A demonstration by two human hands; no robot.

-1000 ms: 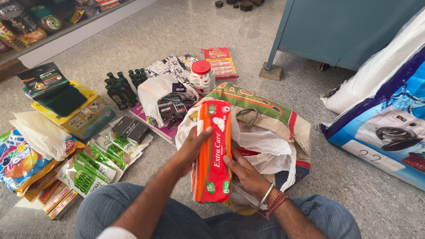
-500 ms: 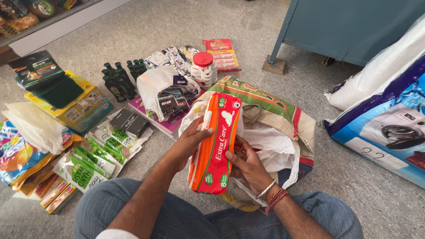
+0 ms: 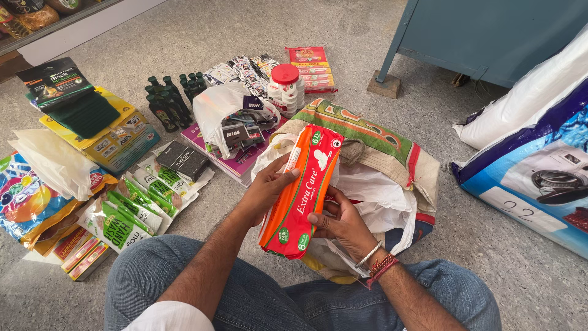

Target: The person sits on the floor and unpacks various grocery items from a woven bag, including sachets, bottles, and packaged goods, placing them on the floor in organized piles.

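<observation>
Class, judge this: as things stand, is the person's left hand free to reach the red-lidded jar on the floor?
Probably not yet: the left hand grips the orange packet, shared with the right hand. The red-lidded jar stands beyond it, uncovered.

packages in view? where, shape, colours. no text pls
Orange-red flat pack: held upright by left hand and right hand, over the woven bag.
Red-lidded white jar: floor, behind the bag.
Green-and-white sachets: fanned out, lower left.
Dark green bottles: clustered, upper left.
Yellow box: left, dark green pads on top.
Blue-and-white sack: right edge, lying down.
</observation>
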